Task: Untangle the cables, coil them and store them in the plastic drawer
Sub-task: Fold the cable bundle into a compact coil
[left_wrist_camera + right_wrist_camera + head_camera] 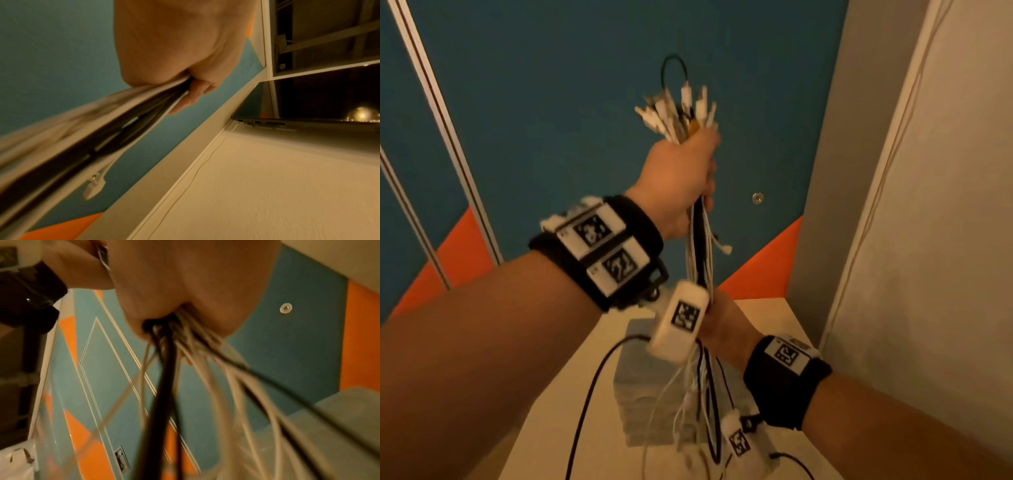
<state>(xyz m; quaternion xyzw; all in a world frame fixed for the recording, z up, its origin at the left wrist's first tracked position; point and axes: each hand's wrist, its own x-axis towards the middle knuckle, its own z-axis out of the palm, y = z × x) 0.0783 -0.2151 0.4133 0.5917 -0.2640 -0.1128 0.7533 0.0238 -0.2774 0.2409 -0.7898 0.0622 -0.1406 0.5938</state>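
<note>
both forearms fill the head view's foreground, each banded at the wrist with a black strap carrying white printed tags. my left hand is raised high and clenched around the bundle of cables, its fingers wrapped tight just below the fan of white plug ends that sprouts above the fist; one thin black loop arches over them. my right hand sits lower on the same bundle, closed around the strands, as the right wrist view shows, where black and white cords spill out from under the palm. between the two fists the cables run taut and near upright; one loose white plug juts out to the side. below the right hand the cords fan apart and hang down over the plastic drawer, a pale grey stacked unit standing on the light tabletop. i cannot tell what is inside the drawer, nor whether any compartment is pulled out. a blue and orange wall panel stands behind.
</note>
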